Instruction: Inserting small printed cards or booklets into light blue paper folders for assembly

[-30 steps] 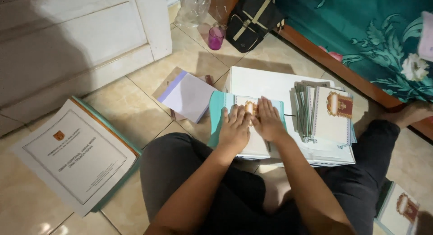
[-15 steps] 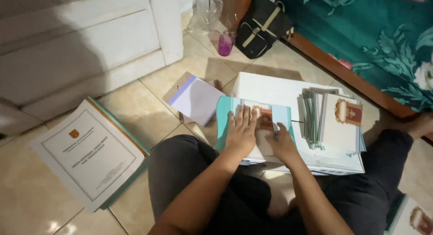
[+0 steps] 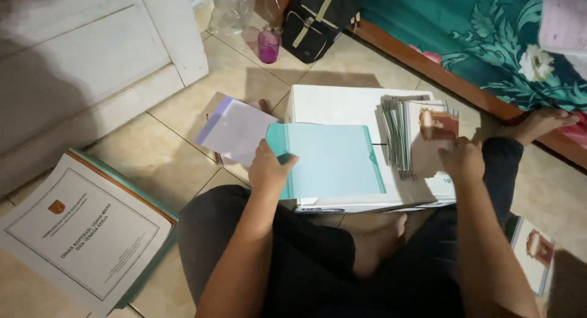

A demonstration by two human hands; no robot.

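Separating from their earlier pairing at centre frame: left hand (image 3: 269,169) now pinching the teal folder's (image 3: 330,160) left edge atop the white box (image 3: 333,101), right hand (image 3: 463,160) curling onto the booklet stack (image 3: 422,135) at centre-right.

Black bag (image 3: 315,18), pink bottle (image 3: 268,45), teal bedspread (image 3: 465,31).

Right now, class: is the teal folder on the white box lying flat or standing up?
Lying flat: the teal folder rests face-up on the white box, left hand at its edge.
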